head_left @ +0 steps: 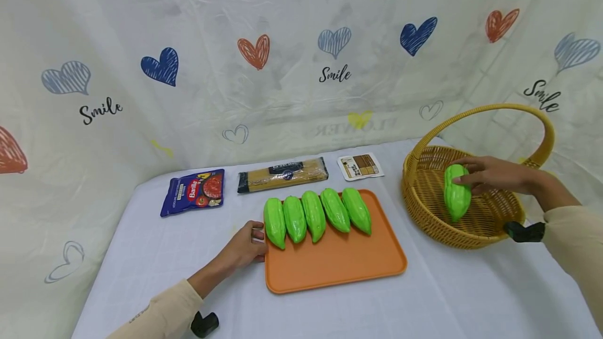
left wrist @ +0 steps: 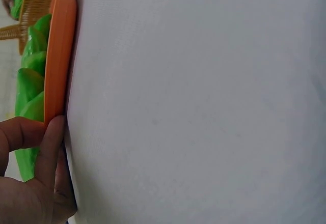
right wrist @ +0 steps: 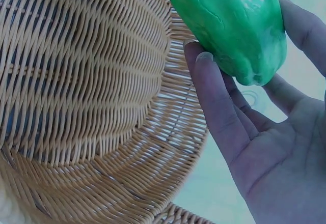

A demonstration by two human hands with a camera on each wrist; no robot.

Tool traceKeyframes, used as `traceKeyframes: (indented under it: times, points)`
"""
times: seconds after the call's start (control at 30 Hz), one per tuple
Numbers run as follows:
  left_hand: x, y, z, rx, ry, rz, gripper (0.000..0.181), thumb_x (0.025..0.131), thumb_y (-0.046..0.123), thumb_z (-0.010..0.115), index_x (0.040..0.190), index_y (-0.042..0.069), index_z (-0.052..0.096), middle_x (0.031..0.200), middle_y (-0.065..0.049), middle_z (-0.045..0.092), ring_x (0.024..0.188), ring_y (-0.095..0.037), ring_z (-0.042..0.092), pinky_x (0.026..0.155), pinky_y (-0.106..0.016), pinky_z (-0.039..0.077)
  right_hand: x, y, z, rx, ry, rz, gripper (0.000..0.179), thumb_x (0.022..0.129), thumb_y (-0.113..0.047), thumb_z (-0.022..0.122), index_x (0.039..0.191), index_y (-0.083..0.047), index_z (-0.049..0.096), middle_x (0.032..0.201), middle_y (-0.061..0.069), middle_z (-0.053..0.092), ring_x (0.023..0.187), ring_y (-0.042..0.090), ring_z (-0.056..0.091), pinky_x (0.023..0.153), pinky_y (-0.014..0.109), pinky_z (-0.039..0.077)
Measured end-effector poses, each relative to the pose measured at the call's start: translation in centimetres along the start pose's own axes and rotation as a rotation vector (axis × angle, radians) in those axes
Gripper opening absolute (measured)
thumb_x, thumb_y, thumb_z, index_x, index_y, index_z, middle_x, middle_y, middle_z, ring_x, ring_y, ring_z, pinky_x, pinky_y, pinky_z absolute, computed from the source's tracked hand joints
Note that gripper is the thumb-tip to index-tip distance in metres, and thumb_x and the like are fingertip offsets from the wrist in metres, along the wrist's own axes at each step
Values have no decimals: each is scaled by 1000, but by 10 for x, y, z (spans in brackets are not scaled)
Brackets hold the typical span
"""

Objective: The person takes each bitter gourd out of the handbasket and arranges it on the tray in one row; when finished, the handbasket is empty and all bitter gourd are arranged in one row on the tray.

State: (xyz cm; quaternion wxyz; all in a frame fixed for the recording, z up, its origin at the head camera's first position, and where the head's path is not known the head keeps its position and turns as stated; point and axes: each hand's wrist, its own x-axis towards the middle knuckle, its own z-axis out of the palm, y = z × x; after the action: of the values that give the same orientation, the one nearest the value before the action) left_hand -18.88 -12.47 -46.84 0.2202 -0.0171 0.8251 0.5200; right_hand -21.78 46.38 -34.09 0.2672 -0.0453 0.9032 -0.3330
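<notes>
My right hand (head_left: 492, 174) holds a glossy green ridged gourd (head_left: 457, 195) within the wicker basket (head_left: 416, 218), below its arched handle. In the right wrist view, thumb and fingers (right wrist: 216, 99) grip the gourd's blunt end, and the woven basket interior (right wrist: 97, 81) spreads beside it. At the left side of the orange tray (head_left: 334, 268), my left hand (head_left: 245, 245) pinches the rim; the left wrist view has its fingers (left wrist: 51, 142) on that edge. Several matching green gourds (head_left: 313, 216) lie side by side along the tray's far half, tapered ends mostly toward me.
Behind the tray lie a blue Barilla pouch (head_left: 195, 192), a pack of spaghetti (head_left: 282, 174) and a small white-and-brown packet (head_left: 360, 166). A white cloth covers the table (head_left: 155, 255). Beyond it hangs a curtain (head_left: 202, 93) printed with hearts.
</notes>
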Motion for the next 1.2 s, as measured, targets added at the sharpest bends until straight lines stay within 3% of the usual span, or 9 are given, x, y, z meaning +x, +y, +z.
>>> traceKeyframes:
  times: [0.47, 0.73, 0.9, 1.2]
  points:
    - [0, 1, 0, 0, -7, -8, 64, 82, 1, 68, 141, 0, 43, 120, -15, 54, 101, -22, 65, 73, -33, 63, -14, -13, 3, -16, 51, -67, 69, 102, -35, 54, 154, -1, 24, 145, 28, 39, 108, 22, 64, 90, 37, 61]
    - [-1, 1, 0, -1, -9, -6, 64, 83, 1, 68, 142, 0, 42, 120, -16, 54, 101, -22, 65, 73, -33, 63, -20, -24, 6, -5, 29, -111, 66, 102, -30, 55, 155, -4, 26, 152, 28, 31, 109, 12, 64, 89, 29, 60]
    - [-1, 1, 0, 2, -8, -4, 64, 83, 0, 68, 142, 0, 42, 120, -16, 54, 101, -22, 65, 73, -33, 63, -24, -30, 7, -18, 32, -123, 66, 102, -30, 55, 156, -7, 25, 152, 27, 32, 109, 11, 63, 87, 25, 59]
    - [0, -1, 0, -7, -9, 4, 65, 82, 0, 68, 141, -1, 42, 120, -17, 54, 101, -23, 65, 73, -33, 63, -30, -35, 13, -51, 34, -145, 62, 101, -30, 55, 155, -12, 30, 144, 18, 42, 108, 14, 61, 85, 28, 58]
